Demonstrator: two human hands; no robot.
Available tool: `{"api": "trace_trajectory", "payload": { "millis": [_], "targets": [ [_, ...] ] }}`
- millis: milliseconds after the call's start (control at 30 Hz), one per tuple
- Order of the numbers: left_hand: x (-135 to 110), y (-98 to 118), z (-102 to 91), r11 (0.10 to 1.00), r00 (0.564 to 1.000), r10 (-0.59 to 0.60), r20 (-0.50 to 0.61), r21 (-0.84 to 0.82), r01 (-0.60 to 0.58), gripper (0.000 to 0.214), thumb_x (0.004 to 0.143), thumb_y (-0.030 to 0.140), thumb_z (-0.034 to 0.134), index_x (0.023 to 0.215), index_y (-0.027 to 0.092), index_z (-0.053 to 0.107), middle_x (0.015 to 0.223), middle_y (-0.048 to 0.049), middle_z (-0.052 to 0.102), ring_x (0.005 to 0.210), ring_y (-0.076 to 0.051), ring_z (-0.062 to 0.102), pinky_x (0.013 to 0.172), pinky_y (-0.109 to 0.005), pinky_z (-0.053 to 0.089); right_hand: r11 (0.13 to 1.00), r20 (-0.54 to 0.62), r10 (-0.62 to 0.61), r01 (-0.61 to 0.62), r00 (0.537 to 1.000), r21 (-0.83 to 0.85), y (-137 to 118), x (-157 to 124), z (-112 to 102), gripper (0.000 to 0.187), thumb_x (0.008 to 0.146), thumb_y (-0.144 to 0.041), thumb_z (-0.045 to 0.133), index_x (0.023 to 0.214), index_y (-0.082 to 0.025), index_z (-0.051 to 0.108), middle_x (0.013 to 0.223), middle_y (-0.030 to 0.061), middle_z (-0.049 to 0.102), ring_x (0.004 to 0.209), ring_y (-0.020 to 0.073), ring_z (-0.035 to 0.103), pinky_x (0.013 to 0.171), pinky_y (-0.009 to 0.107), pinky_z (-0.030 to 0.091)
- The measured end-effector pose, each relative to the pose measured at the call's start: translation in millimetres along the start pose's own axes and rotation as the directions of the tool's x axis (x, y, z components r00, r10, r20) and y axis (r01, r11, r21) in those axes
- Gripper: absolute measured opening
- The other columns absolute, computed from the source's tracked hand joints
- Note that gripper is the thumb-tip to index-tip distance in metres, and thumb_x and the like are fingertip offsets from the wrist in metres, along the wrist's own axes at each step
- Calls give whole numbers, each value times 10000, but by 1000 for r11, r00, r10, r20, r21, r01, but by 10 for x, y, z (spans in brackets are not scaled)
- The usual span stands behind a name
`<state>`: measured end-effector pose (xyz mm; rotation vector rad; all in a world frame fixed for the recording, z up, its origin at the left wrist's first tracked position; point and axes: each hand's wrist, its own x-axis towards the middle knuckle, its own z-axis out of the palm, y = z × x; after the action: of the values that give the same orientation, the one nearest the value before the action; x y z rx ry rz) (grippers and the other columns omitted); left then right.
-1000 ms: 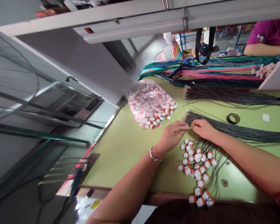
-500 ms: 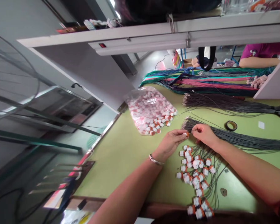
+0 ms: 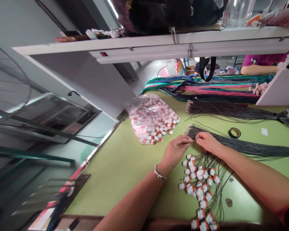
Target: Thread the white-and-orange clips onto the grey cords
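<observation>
My left hand [image 3: 177,149] is closed in a pinch on a small orange-and-white connector [image 3: 191,141], mostly hidden by the fingertips. Just to its right, my right hand [image 3: 208,141] pinches a thin wire, whose tip points at the connector; I cannot tell whether it is inside. Below both hands lies a cluster of white-and-orange connectors [image 3: 200,174] with dark wires attached. A bundle of grey wires [image 3: 252,148] with metal-tipped ends runs behind my right hand.
A clear plastic bag of connectors [image 3: 151,115] lies open at the back left. Further back are a darker wire bundle [image 3: 226,108], coloured wires [image 3: 207,86] and a tape roll [image 3: 234,132]. A shelf [image 3: 144,48] spans overhead. Another person's arm [image 3: 258,69] rests across the table.
The view has tilted slightly, so the scene sits a little lower and further left. My fingers now cover more of the connector; both hands stay close together.
</observation>
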<state>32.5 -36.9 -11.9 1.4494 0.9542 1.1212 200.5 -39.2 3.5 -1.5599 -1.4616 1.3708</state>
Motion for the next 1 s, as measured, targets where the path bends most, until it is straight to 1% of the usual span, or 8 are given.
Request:
{"api": "trace_trajectory", "payload": {
  "millis": [67,233,367,533,633,767,900,1000],
  "targets": [
    [7,-12,7,998,999,-42,5,-37,42,72,647,229,749,699,180,740,870,-68,681,837,-161,624,803,-285,505,1000,0,-4,4,1000,10,-7,-3,-8,87,734,-152,464,660,-195,477,413,-102,366,282,63,360,296,184,290],
    [18,-58,-1,903,945,-326,25,-289,319,226,563,223,814,768,163,741,819,-44,724,781,-139,634,839,-287,489,997,-25,-64,65,998,32,57,1,3,55,731,-190,478,681,-193,500,479,-84,426,334,67,397,341,192,319],
    [23,-43,-19,851,923,-384,34,-375,368,253,537,203,830,768,151,741,800,-40,730,782,-128,640,852,-270,479,951,-132,-302,288,944,-114,134,8,32,52,704,-194,507,661,-180,532,557,-45,510,480,80,447,482,205,368],
    [16,7,-8,854,927,-372,45,-374,361,258,558,206,821,792,139,738,786,-38,719,719,-108,626,763,-237,493,888,-178,-375,298,910,-349,143,10,53,74,704,-184,502,640,-180,539,560,-29,538,509,93,438,535,226,334],
    [14,6,0,856,924,-378,54,-361,371,271,598,269,806,827,144,731,758,-30,706,635,-91,601,672,-231,492,884,-156,-354,275,922,-377,134,17,58,76,712,-187,492,652,-184,538,563,-29,539,509,95,433,534,227,317],
    [23,-10,7,877,932,-360,40,-327,352,240,561,242,822,753,141,717,755,-29,703,704,-106,613,751,-242,490,911,-134,-295,236,946,-339,141,48,51,81,714,-224,493,651,-191,530,547,-32,519,505,100,419,522,228,308],
    [28,11,13,942,973,-232,-11,-253,222,158,582,214,792,667,152,675,826,-36,695,795,-138,617,824,-291,485,949,-112,-235,204,965,-240,155,88,37,84,696,-242,489,639,-191,523,552,-32,517,519,103,427,525,225,324],
    [22,29,7,998,999,-46,-28,-49,45,89,650,196,730,618,166,653,860,-54,685,829,-159,615,824,-308,481,968,-91,-204,188,975,-164,153,100,29,81,679,-241,480,626,-187,509,541,-37,499,512,98,412,516,222,322]
  ]
}}
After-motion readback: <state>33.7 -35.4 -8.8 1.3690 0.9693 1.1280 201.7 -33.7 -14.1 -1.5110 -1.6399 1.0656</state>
